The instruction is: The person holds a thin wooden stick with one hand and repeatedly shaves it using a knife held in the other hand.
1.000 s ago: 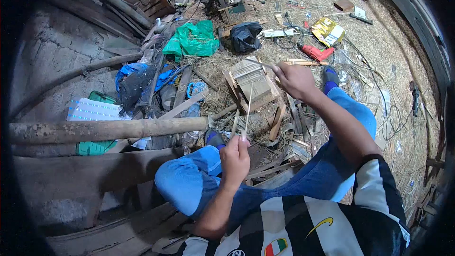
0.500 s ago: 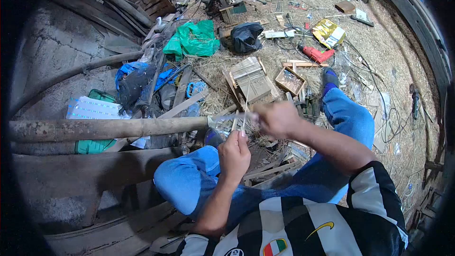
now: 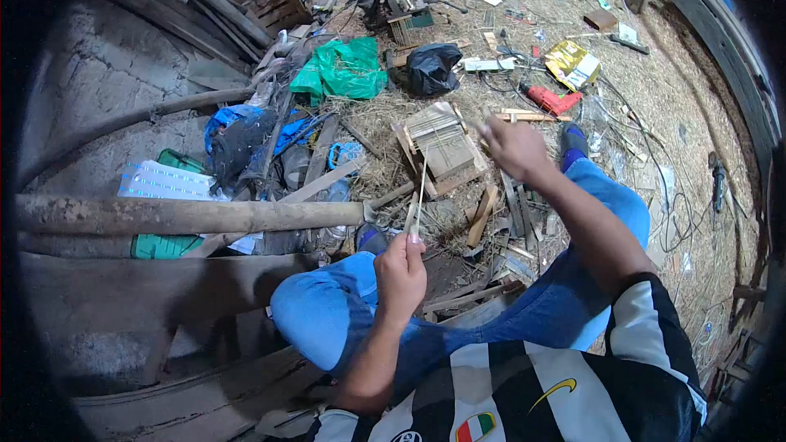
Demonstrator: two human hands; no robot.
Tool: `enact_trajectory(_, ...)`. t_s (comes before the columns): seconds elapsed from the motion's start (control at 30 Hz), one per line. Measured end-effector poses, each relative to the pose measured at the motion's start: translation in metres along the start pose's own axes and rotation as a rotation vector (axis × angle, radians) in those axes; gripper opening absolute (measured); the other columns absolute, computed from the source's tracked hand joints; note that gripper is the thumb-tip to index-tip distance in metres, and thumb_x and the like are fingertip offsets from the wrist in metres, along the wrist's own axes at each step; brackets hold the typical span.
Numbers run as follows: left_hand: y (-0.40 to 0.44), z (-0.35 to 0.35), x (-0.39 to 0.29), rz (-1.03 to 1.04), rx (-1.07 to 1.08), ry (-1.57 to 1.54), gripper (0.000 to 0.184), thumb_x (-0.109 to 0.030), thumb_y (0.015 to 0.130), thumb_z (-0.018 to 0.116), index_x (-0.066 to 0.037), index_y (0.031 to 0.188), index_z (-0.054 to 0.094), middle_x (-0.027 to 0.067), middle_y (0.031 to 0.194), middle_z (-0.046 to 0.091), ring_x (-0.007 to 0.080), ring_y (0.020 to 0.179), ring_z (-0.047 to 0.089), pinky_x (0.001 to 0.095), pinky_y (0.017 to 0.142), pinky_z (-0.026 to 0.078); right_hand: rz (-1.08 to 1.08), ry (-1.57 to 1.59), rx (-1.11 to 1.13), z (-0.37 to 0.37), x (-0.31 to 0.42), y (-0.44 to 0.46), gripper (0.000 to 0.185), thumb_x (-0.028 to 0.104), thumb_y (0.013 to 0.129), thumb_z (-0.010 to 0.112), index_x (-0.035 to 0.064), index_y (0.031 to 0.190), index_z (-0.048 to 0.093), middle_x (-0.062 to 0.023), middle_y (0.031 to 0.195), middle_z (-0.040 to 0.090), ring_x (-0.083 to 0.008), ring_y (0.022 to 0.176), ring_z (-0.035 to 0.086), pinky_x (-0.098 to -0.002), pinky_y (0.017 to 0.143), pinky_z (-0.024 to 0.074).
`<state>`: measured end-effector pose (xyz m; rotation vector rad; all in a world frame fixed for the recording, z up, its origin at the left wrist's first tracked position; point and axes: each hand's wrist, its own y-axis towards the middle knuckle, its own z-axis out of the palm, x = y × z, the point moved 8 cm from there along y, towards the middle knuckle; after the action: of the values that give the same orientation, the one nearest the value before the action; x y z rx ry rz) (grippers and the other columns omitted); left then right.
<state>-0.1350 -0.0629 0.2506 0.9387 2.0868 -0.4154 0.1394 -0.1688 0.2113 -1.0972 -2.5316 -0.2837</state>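
My left hand is closed, pinching a thin pale wooden strip between thumb and fingers. The strip points up and away, and its near end looks split in two. My right hand is closed in a fist, further forward and to the right, apart from the strip. From it juts a knife, its narrow grey blade blurred and its handle hidden in the fingers. Beyond both hands, a small wooden box carries several thin strips across its top.
A bamboo pole reaches in from the left, ending near my left hand. On the straw-covered ground lie a green plastic bag, a black bag, a red power drill with cables, and scrap wood. My bent knees flank the work area.
My right hand has swung forward and up, away from the left hand, taking the knife off the strip. The left hand stays nearly in place, still gripping the strip.
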Motion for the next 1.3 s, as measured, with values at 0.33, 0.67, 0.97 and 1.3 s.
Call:
enact_trajectory(0.33, 0.007, 0.016, 0.014, -0.033, 0.063, -0.176, 0.034, -0.023, 0.103, 0.049, 0.0, 0.08, 0.06, 0.0091, 0.062, 0.057, 0.02, 0.056, 0.057, 0.0359, 0.055, 0.043, -0.543, 0.193, 0.15, 0.01, 0.103, -0.079, 0.031, 0.043, 0.097, 0.047, 0.0137, 0.094, 0.057, -0.0151, 0.066, 0.063, -0.0406, 0.061, 0.063, -0.0541, 0.056, 0.047)
enact_trajectory(0.67, -0.009, 0.034, 0.026, -0.258, 0.244, -0.545, 0.037, -0.029, 0.106, 0.046, -0.005, 0.08, 0.057, -0.0054, 0.054, 0.04, 0.0021, 0.045, 0.034, 0.024, 0.042, 0.027, -0.188, 0.032, 0.004, -0.007, 0.029, -0.012, 0.037, 0.046, 0.1, 0.042, 0.0126, 0.096, 0.058, -0.0176, 0.068, 0.064, -0.0391, 0.066, 0.066, -0.0527, 0.059, 0.0506)
enact_trajectory(0.97, -0.006, 0.042, 0.023, -0.442, 0.235, -0.784, 0.035, -0.03, 0.106, 0.045, -0.007, 0.08, 0.051, -0.0059, 0.048, 0.033, 0.0044, 0.034, 0.026, 0.0234, 0.031, 0.024, -0.469, 0.182, 0.218, 0.002, 0.109, -0.083, 0.04, 0.045, 0.101, 0.041, 0.01, 0.088, 0.057, -0.0178, 0.069, 0.065, -0.0404, 0.064, 0.065, -0.0537, 0.059, 0.0499)
enact_trajectory(1.3, -0.006, 0.042, 0.033, -0.435, 0.185, -0.762, 0.035, -0.029, 0.106, 0.046, -0.007, 0.079, 0.05, -0.0064, 0.048, 0.033, 0.0042, 0.034, 0.026, 0.0229, 0.03, 0.025, -0.27, 0.02, 0.22, 0.025, 0.058, -0.039, 0.032, 0.041, 0.098, 0.046, 0.0125, 0.097, 0.062, -0.0178, 0.072, 0.067, -0.0395, 0.068, 0.068, -0.0533, 0.062, 0.052)
